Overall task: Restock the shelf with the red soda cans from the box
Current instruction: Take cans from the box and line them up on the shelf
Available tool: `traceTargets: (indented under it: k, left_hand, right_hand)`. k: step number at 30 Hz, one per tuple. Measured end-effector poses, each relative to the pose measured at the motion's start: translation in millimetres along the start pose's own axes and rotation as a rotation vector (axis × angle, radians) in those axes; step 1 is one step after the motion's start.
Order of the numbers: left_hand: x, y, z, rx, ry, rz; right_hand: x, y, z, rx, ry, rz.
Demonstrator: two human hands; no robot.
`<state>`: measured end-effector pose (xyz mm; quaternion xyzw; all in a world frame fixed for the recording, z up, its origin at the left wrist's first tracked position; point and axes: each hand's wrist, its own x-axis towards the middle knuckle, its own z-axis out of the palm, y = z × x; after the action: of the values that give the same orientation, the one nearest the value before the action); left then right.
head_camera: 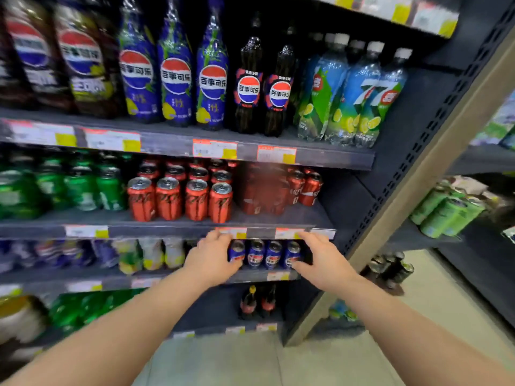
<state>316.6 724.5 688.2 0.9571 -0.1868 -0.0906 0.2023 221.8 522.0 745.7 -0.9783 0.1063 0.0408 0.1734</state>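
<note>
Red soda cans [179, 197] stand in rows on the middle shelf [278, 218], with a blurred red pack [260, 190] and two more red cans [305, 189] to their right. One shelf lower, a short row of blue cans [264, 253] stands between my hands. My left hand [213, 259] touches the leftmost blue can, fingers spread and loosely bent. My right hand [320, 260] lies at the rightmost blue can, fingers extended toward the shelf edge. Neither hand holds a can. No box is in view.
Green cans [69, 186] fill the left of the middle shelf. Tall cola and lemon-lime bottles [211, 79] stand on the shelf above. A grey shelf upright [418, 168] bounds the right side; beyond it are green can packs [448, 213] and dark cans on the floor [390, 270].
</note>
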Motion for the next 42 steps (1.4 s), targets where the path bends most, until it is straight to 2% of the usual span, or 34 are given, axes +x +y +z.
traceTargets:
  k: [7,11,17,23,30,36,42]
  left_hand:
    - [-140.5,-57.5,-9.1,0.104,0.034,-0.158]
    - [-193.4,-97.3,-29.0,0.108,0.079,-0.259]
    - [-266.6,-172.4,-45.8,0.117,0.127,-0.333]
    - [-357.1,-303.2,-104.0,0.130,0.198,-0.424]
    - [-469.0,-458.7,-173.6,0.168,0.206,-0.630]
    - [-519.3,-535.5,-196.0,0.133,0.266,-0.713]
    - [-550.8,-605.5,-200.0,0.083,0.249,-0.863]
  right_hand:
    - [-91.4,-52.0,44.9,-0.023,-0.094,-0.110]
    - [-117.5,-96.1,59.3,-0.021,-0.093,-0.189]
    - [-152.6,-172.2,99.9,-0.062,-0.154,-0.199]
    - [-165.7,-317.8,160.3,-0.069,-0.172,-0.263]
    - [-200.2,-514.3,252.2,0.027,-0.267,-0.410]
    - [-209.9,-600.6,285.0,-0.071,-0.330,-0.470]
    - [-188.5,-676.0,327.2,-0.116,-0.392,-0.549]
